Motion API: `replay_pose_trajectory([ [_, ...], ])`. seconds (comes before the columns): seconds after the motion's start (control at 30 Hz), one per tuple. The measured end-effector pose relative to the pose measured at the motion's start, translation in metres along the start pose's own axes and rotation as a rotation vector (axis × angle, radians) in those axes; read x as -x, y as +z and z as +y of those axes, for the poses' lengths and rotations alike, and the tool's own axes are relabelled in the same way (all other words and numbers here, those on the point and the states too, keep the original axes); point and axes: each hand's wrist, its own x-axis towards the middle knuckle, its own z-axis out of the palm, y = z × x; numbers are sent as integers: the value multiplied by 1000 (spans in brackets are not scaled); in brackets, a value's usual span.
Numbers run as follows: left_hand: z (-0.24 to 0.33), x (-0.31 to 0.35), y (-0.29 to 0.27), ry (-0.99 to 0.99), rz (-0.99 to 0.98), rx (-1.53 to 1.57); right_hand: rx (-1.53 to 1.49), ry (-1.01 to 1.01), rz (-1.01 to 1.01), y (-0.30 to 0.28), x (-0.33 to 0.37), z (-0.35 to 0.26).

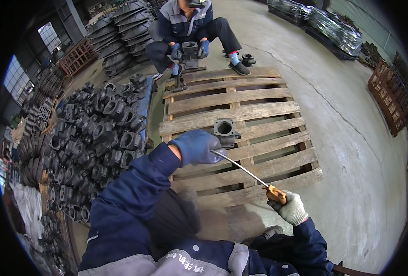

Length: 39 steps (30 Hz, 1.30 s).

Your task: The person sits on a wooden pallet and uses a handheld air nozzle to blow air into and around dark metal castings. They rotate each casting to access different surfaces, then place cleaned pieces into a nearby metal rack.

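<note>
"Why is the tool (245, 171) gripped by the right hand (292, 209) at its handle (276, 194)?"

"For control, probably; the left hand's (197, 147) hold can't be told."

"The metal part (229, 139)?"

"Supported by the pallet (259, 112), at the left hand's two o'clock."

A dark grey casting (226, 133) stands upright just right of the middle of the frame, its square flange facing up around a round bore, a stub jutting out to the right. Below it, I see a tool (247, 173) slanting down toward the lower right: thin, straight metal shaft, orange-brown handle. Its upper-left end is hidden, so contact with the casting I can't tell.
</note>
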Motion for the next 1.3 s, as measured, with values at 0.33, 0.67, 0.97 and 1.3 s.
replay_pose_trajectory([
  [0.33,-13,-6,8,81,59,-51,21,1,5,-2,1,-4],
  [0.67,-4,-8,7,-25,-46,33,38,-44,17,-6,7,-4],
  [0.97,4,-7,5,-31,-47,30,99,3,32,-8,10,-1],
  [1.3,-9,-11,14,82,48,-31,72,-26,12,-14,10,-11],
])
